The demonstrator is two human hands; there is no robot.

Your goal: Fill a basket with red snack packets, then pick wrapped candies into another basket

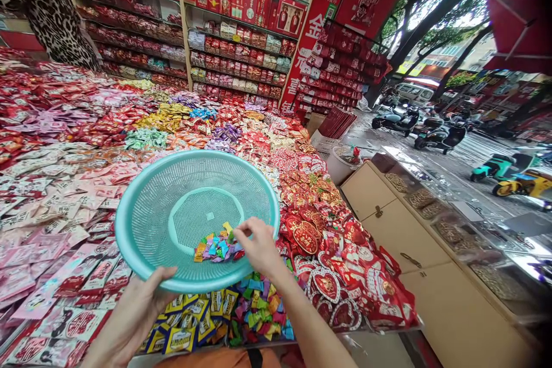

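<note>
Head view shows your right hand (pixel 259 244) reaching over the near rim of the round turquoise plastic sieve basket (pixel 146 207), fingers pinched together at the tips, apparently on a small yellow-green wrapped sweet, though whether they truly grip it is hard to tell. Directly to the left of those fingertips, touching or nearly so, lies the small heap of brightly wrapped candies (pixel 218 248) on the basket floor, spread along the near wall with its long run going left to right. Your right hand is by far the nearer one to that heap.

Your left hand (pixel 138 307) sits below and to the left of it, clamped on the near rim of the basket with the thumb over the edge, holding the basket tilted toward you above the display.

Under your right wrist, outside the basket, is a pile of multicoloured twist-wrapped sweets (pixel 259 313), and just left of that a pile of yellow and blue packets (pixel 192 319). To the right of your right hand lie red heart-shaped and round gift pouches (pixel 340 267). Beyond the far rim stretches the wide candy table (pixel 64 144), with red-stocked shelves (pixel 241 29) behind. A person in a leopard-print garment (pixel 47 6) stands far off to the upper left. Only the basket rim lies between your fingers and the heap.
</note>
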